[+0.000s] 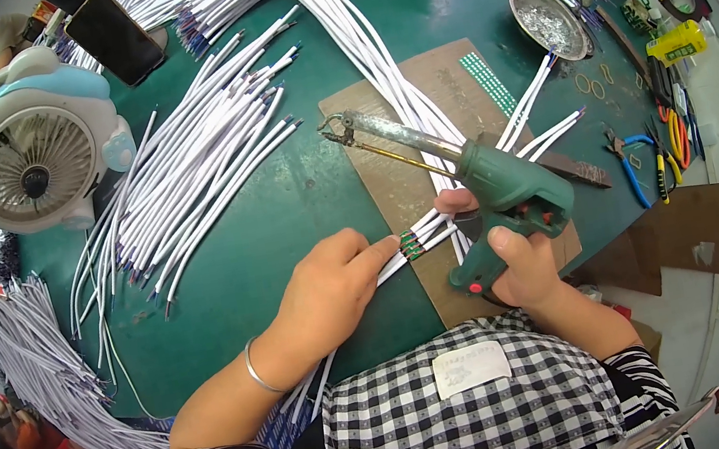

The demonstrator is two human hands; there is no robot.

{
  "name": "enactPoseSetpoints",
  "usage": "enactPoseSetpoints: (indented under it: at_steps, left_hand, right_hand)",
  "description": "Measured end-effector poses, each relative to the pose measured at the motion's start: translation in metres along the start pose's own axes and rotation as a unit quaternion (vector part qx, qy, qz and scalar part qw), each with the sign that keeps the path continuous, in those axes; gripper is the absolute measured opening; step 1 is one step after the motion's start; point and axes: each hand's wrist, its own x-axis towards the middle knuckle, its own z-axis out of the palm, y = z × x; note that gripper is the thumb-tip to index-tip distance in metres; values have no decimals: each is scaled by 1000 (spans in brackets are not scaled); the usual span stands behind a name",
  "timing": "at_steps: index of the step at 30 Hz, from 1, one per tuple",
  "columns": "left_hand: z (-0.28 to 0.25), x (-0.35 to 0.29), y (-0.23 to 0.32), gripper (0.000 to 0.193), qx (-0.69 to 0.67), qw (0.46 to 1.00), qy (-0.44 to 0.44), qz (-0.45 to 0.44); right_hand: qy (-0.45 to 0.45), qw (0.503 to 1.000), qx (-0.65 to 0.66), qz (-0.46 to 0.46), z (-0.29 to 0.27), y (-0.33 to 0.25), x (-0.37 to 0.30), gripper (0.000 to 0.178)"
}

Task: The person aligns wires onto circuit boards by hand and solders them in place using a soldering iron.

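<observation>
My right hand (526,268) is wrapped round the handle of a green soldering gun (507,177). Its metal barrel and thin brass tube point up and left, away from me, over a piece of brown cardboard (366,144). My left hand (327,286) is closed, its fingertips pressed on several white cables (393,268) near their ends. Small green circuit boards (411,243) with coloured wires sit between these cables and others running under the gun. The gun hides part of those cables. A fingertip of my right hand shows just above the cable ends.
Bundles of white cables (190,167) lie on the green table (282,208). A fan (36,172) and a phone (113,36) stand at left. At right are a metal bowl (550,22), a green board strip (488,84), blue-handled pliers (631,172) and a yellow bottle (677,44).
</observation>
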Motion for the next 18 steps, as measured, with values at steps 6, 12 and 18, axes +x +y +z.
enactPoseSetpoints:
  at_steps: [6, 12, 18]
  left_hand:
    - [-3, 7, -11, 25, -11, 1000, -16, 16]
    - [2, 5, -17, 22, -26, 999, 6, 31]
    - [6, 3, -19, 21, -34, 998, 34, 27]
  right_hand:
    - [61, 998, 18, 4, 6, -8, -5, 61]
    - [-37, 917, -395, -33, -34, -45, -60, 54]
    - [-28, 932, -361, 33, -49, -36, -98, 39]
